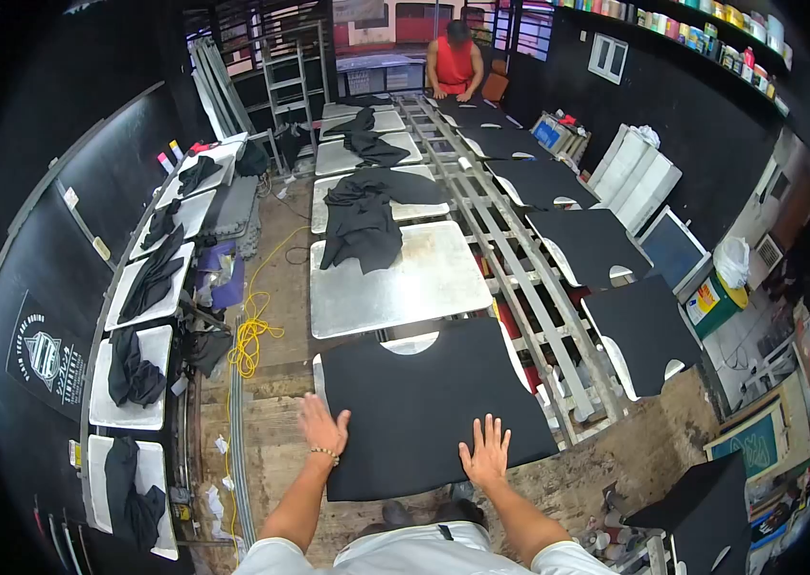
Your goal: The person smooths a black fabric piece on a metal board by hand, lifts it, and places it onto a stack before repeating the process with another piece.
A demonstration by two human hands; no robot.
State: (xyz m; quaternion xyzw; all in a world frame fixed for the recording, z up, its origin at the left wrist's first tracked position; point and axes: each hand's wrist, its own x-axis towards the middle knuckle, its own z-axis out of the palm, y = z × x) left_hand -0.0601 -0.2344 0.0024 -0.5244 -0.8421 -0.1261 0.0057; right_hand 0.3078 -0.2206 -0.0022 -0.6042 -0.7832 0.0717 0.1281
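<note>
A black fabric panel (414,393) lies smooth over the nearest board, whose pale rim (411,343) shows in a curved notch at the panel's far edge. My left hand (324,426), a beaded bracelet at its wrist, is at the panel's left edge with fingers extended. Over the panel's near right part, my right hand (486,452) lies flat, fingers spread. Neither hand holds anything. Just beyond is a bare silver board (395,297) with a crumpled black cloth (364,230) across its far end.
Metal rails (520,259) run lengthwise between two rows of boards. To the right, more black panels (641,331) cover boards. Crumpled cloths lie on boards (132,379) at the left. A yellow cord (250,335) crosses the floor. A person in red (455,67) stands at the far end.
</note>
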